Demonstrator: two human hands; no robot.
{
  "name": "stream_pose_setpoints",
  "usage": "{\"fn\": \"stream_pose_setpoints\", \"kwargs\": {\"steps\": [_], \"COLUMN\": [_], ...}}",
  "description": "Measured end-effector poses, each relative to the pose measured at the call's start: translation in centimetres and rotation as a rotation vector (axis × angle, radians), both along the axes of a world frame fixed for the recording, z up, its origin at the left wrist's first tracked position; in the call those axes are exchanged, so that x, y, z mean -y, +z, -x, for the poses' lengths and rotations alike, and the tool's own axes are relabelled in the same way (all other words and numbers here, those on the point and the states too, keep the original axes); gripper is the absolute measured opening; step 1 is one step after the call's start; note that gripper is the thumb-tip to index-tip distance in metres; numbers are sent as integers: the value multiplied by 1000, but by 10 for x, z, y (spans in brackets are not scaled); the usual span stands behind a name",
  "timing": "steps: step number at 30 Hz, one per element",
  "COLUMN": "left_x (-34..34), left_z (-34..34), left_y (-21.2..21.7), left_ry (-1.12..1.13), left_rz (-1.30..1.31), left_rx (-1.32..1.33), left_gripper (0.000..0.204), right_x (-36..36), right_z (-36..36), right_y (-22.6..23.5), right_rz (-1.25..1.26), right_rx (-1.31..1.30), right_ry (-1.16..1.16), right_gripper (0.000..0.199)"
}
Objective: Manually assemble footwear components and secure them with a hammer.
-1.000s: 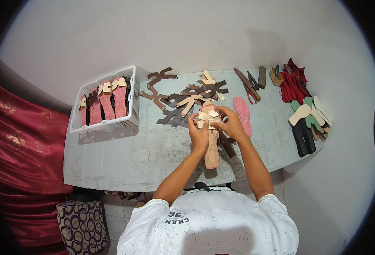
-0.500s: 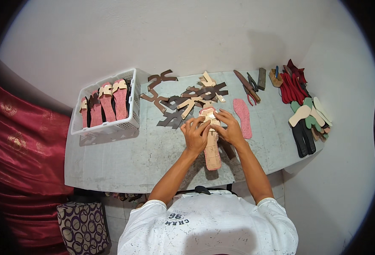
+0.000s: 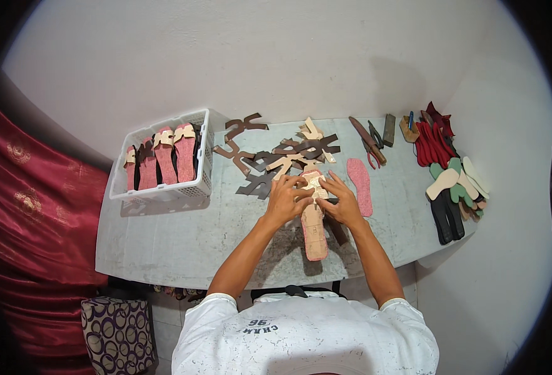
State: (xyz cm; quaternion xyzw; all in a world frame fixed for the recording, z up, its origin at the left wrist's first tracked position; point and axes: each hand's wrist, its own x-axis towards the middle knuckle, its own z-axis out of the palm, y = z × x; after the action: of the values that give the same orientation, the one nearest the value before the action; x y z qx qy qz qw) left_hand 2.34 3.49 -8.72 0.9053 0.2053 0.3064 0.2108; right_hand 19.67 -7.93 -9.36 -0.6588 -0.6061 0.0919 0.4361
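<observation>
1. Head view, middle of the frame: a long, foot-shaped tan sole with a pink rim (image 3: 314, 234) lies lengthwise between the hands, its narrow heel end toward the lower edge. Its tan face is up, with thin dark lines across it; the pink shows as a rough border.
2. Head view, on the sole's wider upper part: a cream strap piece with a textured, slightly shiny surface (image 3: 315, 182) lies across the tan face, partly hidden by fingers.
3. Head view, left of the sole: the left hand (image 3: 284, 201) has its fingers bent and gripping the sole's edge and strap.
4. Head view, right of the sole: the right hand (image 3: 345, 203) grips the opposite edge, fingers bent over the strap; exact thumb contact is unclear.
5. Head view, right of centre: a flat pink sole-shaped piece (image 3: 360, 187) lies on the grey-covered table (image 3: 163, 244), near the right hand.
</observation>
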Motion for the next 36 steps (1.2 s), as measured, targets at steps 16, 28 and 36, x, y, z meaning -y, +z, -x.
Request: {"fn": "stream_pose_setpoints", "kwargs": {"steps": [16,28,36], "left_x": [-20,-2,2], "left_z": [-6,-14,-6], "left_y": [-15,-34,-20], "left_ry": [-191,-84,-39], "left_rz": [553,969,856], "left_rx": [131,276,59], "left_gripper": [27,28,34], "right_x": [5,3,4], "right_z": [8,29,19], "right_y": [2,-27,-19], "right_rz": [101,-133,-92], "right_rx": [-110,-180,-160], "right_ry": [-19,-83,-27], "right_gripper": [53,54,52]}}
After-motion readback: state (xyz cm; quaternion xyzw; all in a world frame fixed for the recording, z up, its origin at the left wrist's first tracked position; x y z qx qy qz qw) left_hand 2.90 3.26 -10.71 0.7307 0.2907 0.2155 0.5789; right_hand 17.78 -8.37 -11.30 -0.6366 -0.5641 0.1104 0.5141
